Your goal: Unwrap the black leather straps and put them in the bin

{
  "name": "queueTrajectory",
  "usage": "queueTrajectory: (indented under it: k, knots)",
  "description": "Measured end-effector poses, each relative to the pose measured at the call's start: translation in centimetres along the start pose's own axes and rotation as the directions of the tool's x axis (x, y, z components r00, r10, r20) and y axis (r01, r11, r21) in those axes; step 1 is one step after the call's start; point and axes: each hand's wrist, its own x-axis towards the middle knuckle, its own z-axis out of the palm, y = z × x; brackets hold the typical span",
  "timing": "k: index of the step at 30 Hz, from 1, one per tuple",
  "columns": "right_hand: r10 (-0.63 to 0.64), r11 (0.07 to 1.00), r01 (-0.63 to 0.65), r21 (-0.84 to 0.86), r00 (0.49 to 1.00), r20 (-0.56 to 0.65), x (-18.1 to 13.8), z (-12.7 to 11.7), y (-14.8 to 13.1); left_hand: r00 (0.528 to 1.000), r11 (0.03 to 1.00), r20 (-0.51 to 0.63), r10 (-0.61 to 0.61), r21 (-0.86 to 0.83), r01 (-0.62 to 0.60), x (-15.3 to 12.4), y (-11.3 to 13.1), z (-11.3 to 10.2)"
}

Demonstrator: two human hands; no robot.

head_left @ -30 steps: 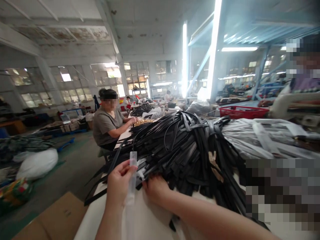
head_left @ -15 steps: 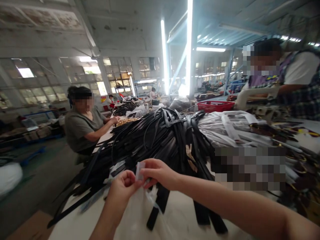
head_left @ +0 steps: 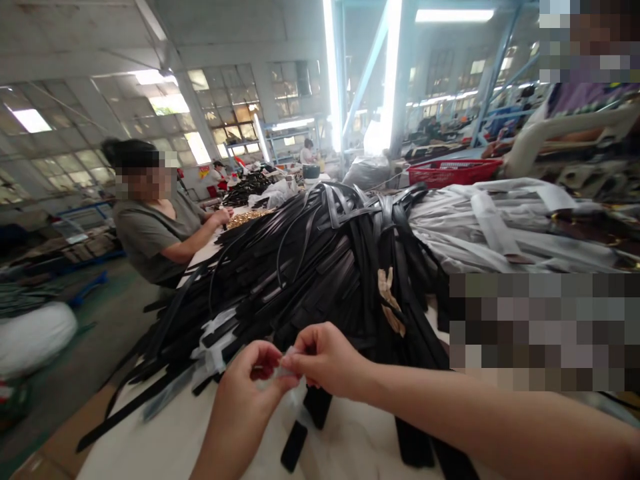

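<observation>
Nearest the camera, the left hand [head_left: 250, 390] and the right hand [head_left: 327, 360] meet fingertip to fingertip above the white counter [head_left: 165, 447]. Both are pinched narrow on a small clear plastic sleeve [head_left: 286, 363], which sits between the two thumbs and forefingers; the rest of the sleeve is mostly hidden by the fingers. Just below the hands, short black strap ends [head_left: 295, 445] lie flat on the counter.

Directly behind the hands rises a large heap of long black leather-like straps [head_left: 320, 267], spilling toward the counter's left edge. A few pale clear sleeves [head_left: 215, 340] lie among the straps at the heap's left foot. To the right of the heap is a pile of grey-white straps [head_left: 500, 230], touching it along the side.

Further back on the left, a person in a grey-green shirt [head_left: 150, 233] sits at the counter with hands near a small mound of gold-coloured pieces [head_left: 247, 218]. Behind the piles stands a red plastic basket [head_left: 450, 171].
</observation>
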Motion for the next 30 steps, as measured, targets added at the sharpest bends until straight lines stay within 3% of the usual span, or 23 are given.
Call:
queueTrajectory:
  k: [6,10,14,16,19,22,27,30]
  knots:
    - [0.001,0.999,-0.002,0.033,1.000,0.019,-0.4,-0.2,0.5,1.000,0.999,0.012,-0.022,-0.024,0.022,-0.3,0.0,0.5]
    - [0.003,0.994,-0.014,0.107,0.995,0.100,-0.1,-0.4,0.7,1.000,0.995,0.010,-0.028,-0.101,0.029,0.0,-0.7,-0.1]
    - [-0.006,1.000,0.007,-0.005,0.989,0.147,-0.3,0.0,1.3,0.996,0.984,0.086,-0.032,-0.170,0.046,0.1,-1.2,-0.4]
    - [-0.061,0.988,0.084,-0.128,0.983,0.175,-0.7,0.2,1.6,0.992,0.980,0.124,-0.022,-0.192,0.046,0.0,-1.2,-0.3]
    - [-0.290,0.881,0.342,-0.328,0.937,0.197,-1.0,0.4,1.8,0.989,0.986,0.145,0.029,-0.166,-0.005,-0.1,-1.1,-0.2]
    - [-0.413,0.815,0.458,-0.354,0.889,0.200,-0.9,0.4,1.6,0.995,0.990,0.090,0.050,-0.133,-0.038,0.0,-1.0,-0.4]
    - [-0.306,0.904,0.340,-0.259,0.938,0.164,-0.5,0.5,0.9,0.999,0.985,0.028,-0.019,-0.172,0.024,-0.2,-1.0,-0.4]
    - [-0.298,0.852,0.367,-0.374,0.926,0.232,-0.1,-0.8,-0.4,0.999,0.992,-0.036,-0.014,-0.127,0.009,-0.2,-1.1,-0.4]
